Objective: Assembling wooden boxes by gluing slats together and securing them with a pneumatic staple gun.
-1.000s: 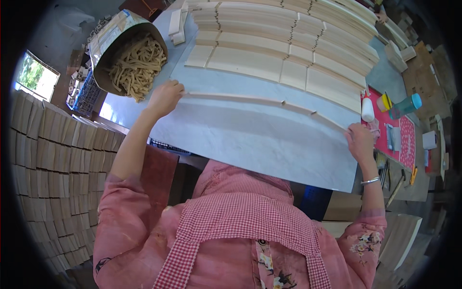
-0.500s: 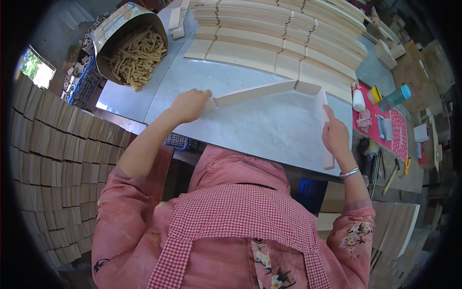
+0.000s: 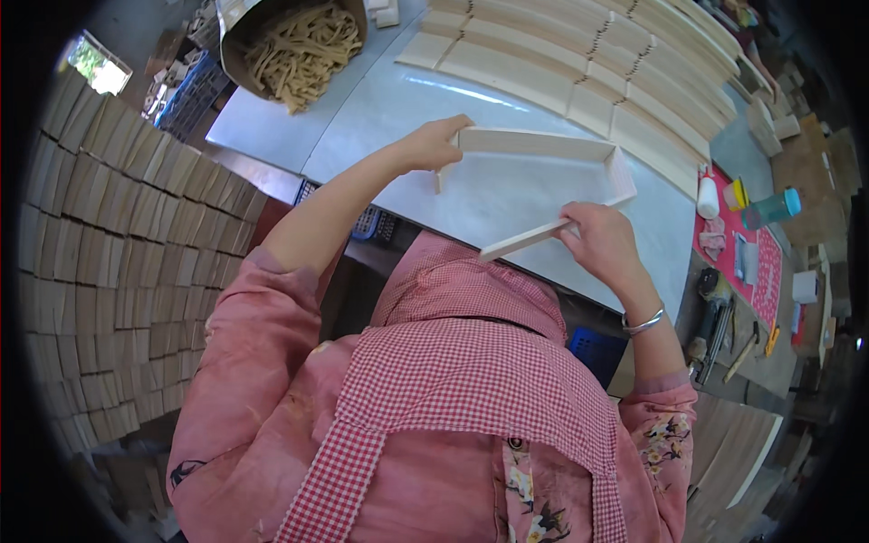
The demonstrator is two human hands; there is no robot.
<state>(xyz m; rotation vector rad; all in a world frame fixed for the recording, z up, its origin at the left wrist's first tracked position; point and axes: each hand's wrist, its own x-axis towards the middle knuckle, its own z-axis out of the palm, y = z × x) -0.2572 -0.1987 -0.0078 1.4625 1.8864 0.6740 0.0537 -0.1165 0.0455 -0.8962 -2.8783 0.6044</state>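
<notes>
A pale wooden strip (image 3: pixel 536 142), folded at its notched joints into an open box-frame shape, stands on edge over the light table top (image 3: pixel 407 100). My left hand (image 3: pixel 436 143) is closed on its left corner, where a short end piece points toward me. At the right, my right hand (image 3: pixel 599 237) pinches the other end piece, which slants back toward the table's near edge. The two ends are apart. Behind the frame lies a broad stack of flat wooden strips (image 3: pixel 534 77) with jagged notched joints.
At the back left, an open container (image 3: pixel 237 56) holds tan rubbery bands (image 3: pixel 308 54). A white bottle (image 3: pixel 708 195), a teal-lidded jar (image 3: pixel 771 208) and a cloth (image 3: pixel 711 239) lie on a red mat (image 3: pixel 765 271). Stacked wood blocks (image 3: pixel 127 253) rise at my left.
My right hand has come in leftward and swung its end of the strip inward. My left hand has moved right with its corner, so the strip is folded into a closer frame shape.
</notes>
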